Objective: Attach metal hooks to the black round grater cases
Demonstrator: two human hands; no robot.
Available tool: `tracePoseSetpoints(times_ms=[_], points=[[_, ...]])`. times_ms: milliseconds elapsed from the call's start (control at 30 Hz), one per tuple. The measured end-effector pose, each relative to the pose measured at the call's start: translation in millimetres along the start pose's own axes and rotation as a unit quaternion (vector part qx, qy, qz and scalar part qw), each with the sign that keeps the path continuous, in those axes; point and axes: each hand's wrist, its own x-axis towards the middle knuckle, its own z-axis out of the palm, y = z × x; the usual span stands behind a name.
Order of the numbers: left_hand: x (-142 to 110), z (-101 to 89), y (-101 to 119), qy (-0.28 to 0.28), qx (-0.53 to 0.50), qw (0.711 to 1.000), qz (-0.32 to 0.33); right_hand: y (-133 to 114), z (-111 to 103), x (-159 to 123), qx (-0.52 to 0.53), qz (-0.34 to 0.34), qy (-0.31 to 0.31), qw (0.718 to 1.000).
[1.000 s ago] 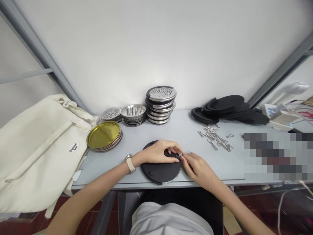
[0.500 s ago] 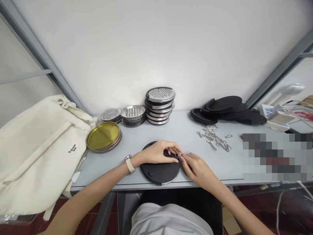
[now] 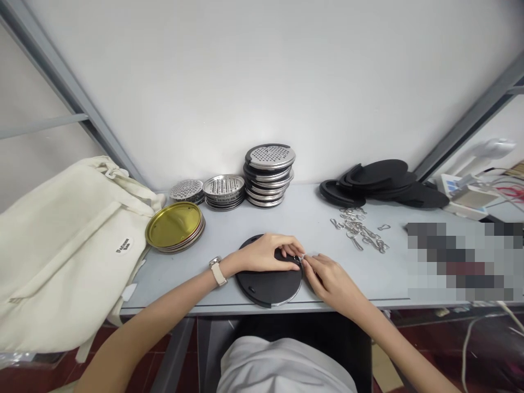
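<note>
A round black disc [image 3: 270,286] with a metal rim showing at its right lies flat near the front edge of the table. My left hand [image 3: 266,254] rests across its top, thumb and fingers closed around the right part of the rim. At that same edge, my right hand [image 3: 332,278] pinches a small shiny metal piece [image 3: 302,257], probably a clip, mostly covered by fingertips. The fingertips of both hands meet there. Loose metal snap clips [image 3: 364,232] are scattered behind my right hand.
Stacked grater discs [image 3: 270,156] stand by the wall, with shorter stacks [image 3: 224,186] beside them. Gold lids [image 3: 174,225] are piled at left, near a cream bag [image 3: 61,245]. Black discs [image 3: 380,177] lie heaped at back right. A blurred-out patch covers the right side.
Both hands keep almost the same pose at the disc's right edge. The whole view has shifted very slightly.
</note>
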Motion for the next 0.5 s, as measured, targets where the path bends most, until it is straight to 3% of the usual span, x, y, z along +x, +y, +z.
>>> tracePoseSetpoints(times_ms=[500], points=[[-0.5,-1.2,3.6,0.001,0.018,1.000,0.005,2.1,2.0,-0.8,-0.009,0.009,-0.001,1.000]])
